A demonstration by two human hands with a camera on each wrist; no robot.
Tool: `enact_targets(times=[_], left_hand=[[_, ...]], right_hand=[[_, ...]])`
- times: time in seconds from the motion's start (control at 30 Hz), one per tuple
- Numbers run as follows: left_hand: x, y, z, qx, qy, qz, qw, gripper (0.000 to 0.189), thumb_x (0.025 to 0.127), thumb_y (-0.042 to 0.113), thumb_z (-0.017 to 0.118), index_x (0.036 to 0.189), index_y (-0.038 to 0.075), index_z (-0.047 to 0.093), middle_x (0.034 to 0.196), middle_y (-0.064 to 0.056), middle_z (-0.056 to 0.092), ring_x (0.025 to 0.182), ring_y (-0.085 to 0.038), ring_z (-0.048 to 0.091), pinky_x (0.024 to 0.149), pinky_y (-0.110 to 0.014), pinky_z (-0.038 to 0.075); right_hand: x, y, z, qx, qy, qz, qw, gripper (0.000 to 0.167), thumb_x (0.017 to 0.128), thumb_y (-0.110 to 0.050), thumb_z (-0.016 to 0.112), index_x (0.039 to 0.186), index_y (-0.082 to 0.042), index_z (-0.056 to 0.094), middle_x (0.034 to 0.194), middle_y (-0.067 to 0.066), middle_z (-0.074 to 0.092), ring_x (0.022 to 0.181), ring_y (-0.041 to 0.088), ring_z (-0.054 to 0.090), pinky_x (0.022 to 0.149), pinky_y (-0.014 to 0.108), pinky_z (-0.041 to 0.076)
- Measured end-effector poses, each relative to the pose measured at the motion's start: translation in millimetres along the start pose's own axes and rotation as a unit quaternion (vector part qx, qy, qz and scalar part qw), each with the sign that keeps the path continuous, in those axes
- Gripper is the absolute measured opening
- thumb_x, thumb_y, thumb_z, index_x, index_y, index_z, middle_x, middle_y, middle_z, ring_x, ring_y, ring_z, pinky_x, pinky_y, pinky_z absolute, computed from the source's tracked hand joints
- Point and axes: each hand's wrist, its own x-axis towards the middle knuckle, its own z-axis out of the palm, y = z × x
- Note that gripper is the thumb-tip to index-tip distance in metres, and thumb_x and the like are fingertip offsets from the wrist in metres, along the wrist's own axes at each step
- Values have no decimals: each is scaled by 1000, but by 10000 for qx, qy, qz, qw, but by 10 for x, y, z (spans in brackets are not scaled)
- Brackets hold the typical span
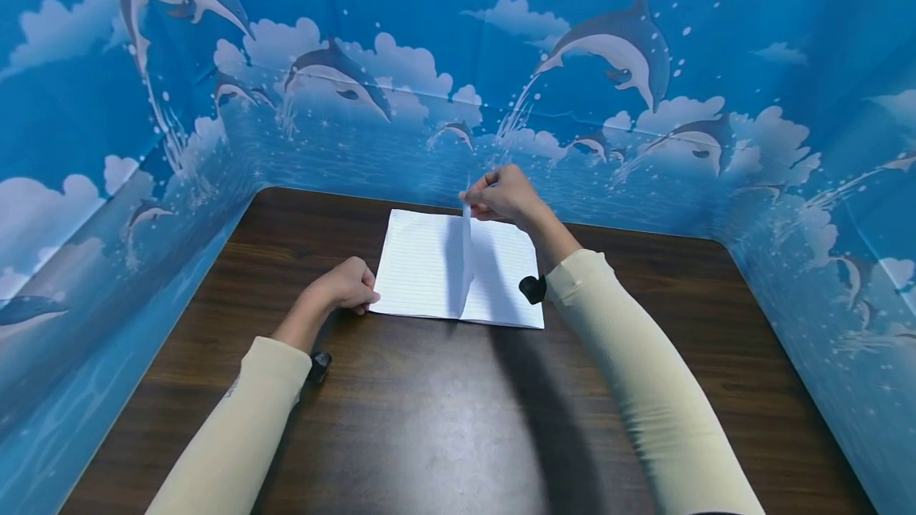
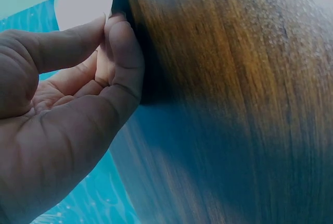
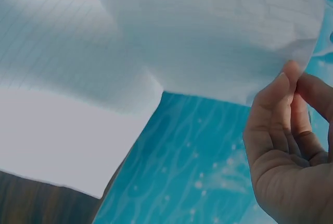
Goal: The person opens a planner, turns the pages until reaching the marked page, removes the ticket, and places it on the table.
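Observation:
An open notebook (image 1: 418, 265) with lined white pages lies on the dark wooden table. One page (image 1: 467, 261) stands upright at its middle fold. My right hand (image 1: 503, 195) pinches the top of that page between thumb and fingers, above the notebook's far edge. In the right wrist view the raised page (image 3: 223, 36) stretches away from the fold to the pinching fingertips. At the notebook's near left corner, my left hand (image 1: 345, 286) grips the edge between thumb and curled fingers. The left wrist view shows that paper corner (image 2: 86, 0) held at the fingertips.
The brown wood-grain table (image 1: 429, 420) extends around the notebook. A blue curtain (image 1: 429, 38) printed with dolphins and clouds surrounds its back and sides. Each wrist carries a small black device, one (image 1: 319, 367) by the left sleeve and another (image 1: 533, 289) by the right.

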Motion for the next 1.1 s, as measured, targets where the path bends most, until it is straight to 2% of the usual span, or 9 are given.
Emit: enact_targets(times=[0.1,0.2,0.4,0.5,0.73,0.87,0.97,1.1], left_hand=[[1,-8,-7,33,-19,85,10000,40,104,0,62,65,7,57,64,-3,61,63,-14,60,67,-27,57],[-7,-10,-22,41,23,133,9999,42,104,0,62,64,7,55,63,-3,60,61,-14,59,66,-27,56],[-11,-6,-27,70,86,293,9995,42,104,-1,62,63,6,55,61,-3,60,59,-13,59,64,-27,55],[-3,-24,-12,-10,92,392,9992,44,103,-3,62,61,6,53,60,-3,60,57,-12,58,64,-26,55],[-6,-58,10,-121,7,465,9988,45,103,-4,60,60,7,51,58,-2,59,57,-12,57,63,-25,55],[-11,-38,12,-45,-14,410,9991,47,103,-4,59,59,9,48,57,-1,56,56,-10,56,61,-23,53],[-30,-9,11,83,-84,304,9995,50,102,-5,57,58,13,43,57,0,53,55,-10,56,61,-23,52],[-42,37,-4,227,-191,200,9994,52,102,-6,45,57,16,36,60,-2,53,57,-12,57,63,-25,54]], right_hand=[[41,-22,101,84,26,-88,9999,16,102,-15,74,104,2,74,87,7,72,70,12,73,76,30,65],[83,-60,201,242,53,-124,9996,15,102,-14,75,103,1,74,89,9,75,68,11,72,77,32,66],[188,-96,392,632,31,35,9980,11,103,-9,72,104,1,76,124,19,78,69,11,73,92,42,65],[252,-84,515,684,21,66,9976,10,103,-6,70,104,2,76,130,18,77,68,11,72,90,41,65],[371,-5,878,121,126,-211,9996,16,100,-4,73,109,10,78,117,23,79,61,8,70,67,27,64],[480,70,1129,-225,344,-175,9990,12,98,-4,76,101,6,80,101,20,82,56,7,69,62,24,62],[567,148,1309,-601,447,-119,9971,13,98,-9,77,92,1,81,86,17,82,55,9,72,63,26,63],[709,306,1509,-1069,631,-71,9922,22,97,-16,77,79,-5,81,69,6,79,57,12,74,72,26,62]])
